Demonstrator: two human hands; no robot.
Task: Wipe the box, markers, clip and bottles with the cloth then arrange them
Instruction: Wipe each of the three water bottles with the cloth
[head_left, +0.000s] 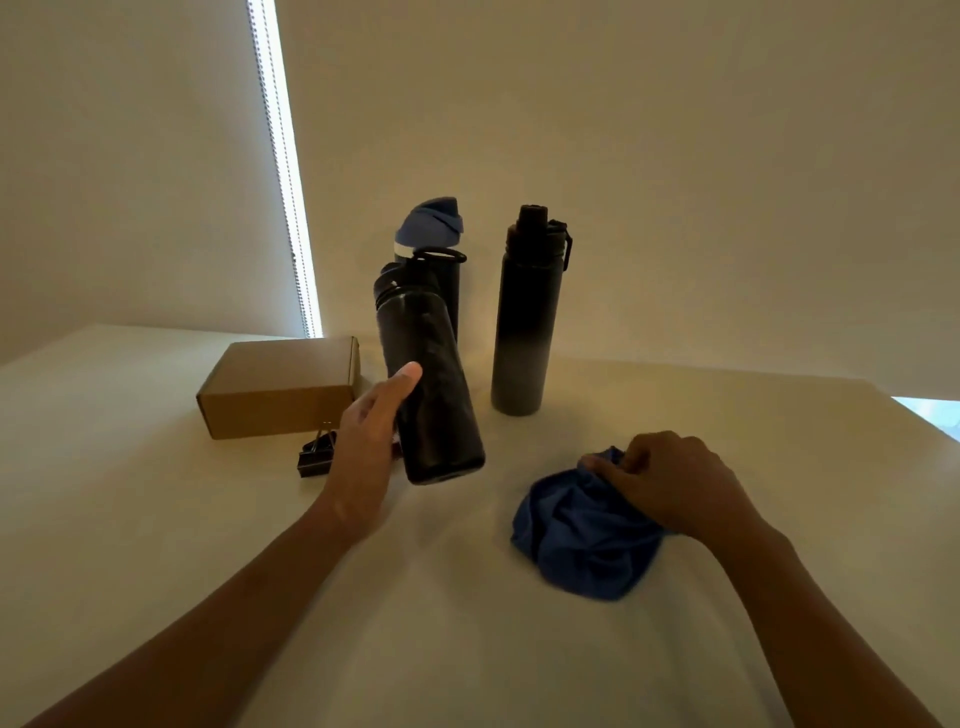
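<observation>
Both forearms reach up from the bottom of the view over the pale table. Nearest me, my right hand has its fingers curled down into the crumpled blue cloth, pinching a bunched fold at the cloth's far edge; the rest of the cloth lies heaped on the table under and left of my palm.

My left hand is wrapped round the black bottle. The thumb lies along the bottle's near side, its tip showing pale against the dark wall, and my other fingers are hidden behind it. This bottle is tilted, its capped top leaning away to the left and its base swung toward me; whether the base touches the table I cannot tell.

Just left of my left hand a black binder clip sits on the table, partly covered by my wrist. Behind the clip lies the closed brown cardboard box, flat on the table. Behind the tilted bottle stands a dark bottle with a blue cap, mostly hidden. To the right, apart from both, a tall bottle fading from black to grey stands upright. Markers I cannot make out.

Beyond the table a bright strip of window light runs down beside a blind.
</observation>
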